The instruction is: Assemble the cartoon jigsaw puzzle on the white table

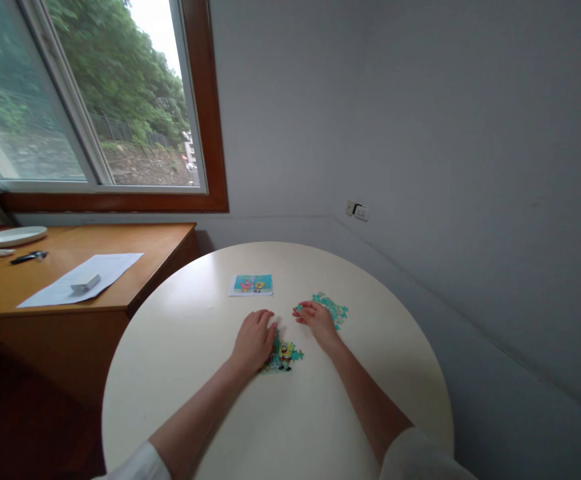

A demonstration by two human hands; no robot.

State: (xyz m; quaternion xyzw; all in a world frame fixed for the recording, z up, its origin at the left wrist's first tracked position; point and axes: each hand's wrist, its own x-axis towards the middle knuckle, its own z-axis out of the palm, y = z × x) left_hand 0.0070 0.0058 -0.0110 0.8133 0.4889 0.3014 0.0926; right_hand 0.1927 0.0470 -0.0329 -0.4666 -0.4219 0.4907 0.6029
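A partly joined jigsaw puzzle (285,355) with a yellow cartoon figure lies on the round table. My left hand (256,341) rests over its left part and hides some of it. The fingers of that hand are loosely bent, with the thumb apart and nothing visible in them. To the right, my right hand (316,322) pinches a small teal puzzle piece (298,308) at its fingertips, above the tabletop. Just behind this hand spreads a heap of loose teal puzzle pieces (337,311), which the hand partly covers.
A printed reference picture (253,285) lies beyond my hands on the white round table (170,373). At the left, a wooden desk (115,237) carries a paper sheet (120,267), a small white box (85,283) and a white plate (13,235). Walls stand behind and right.
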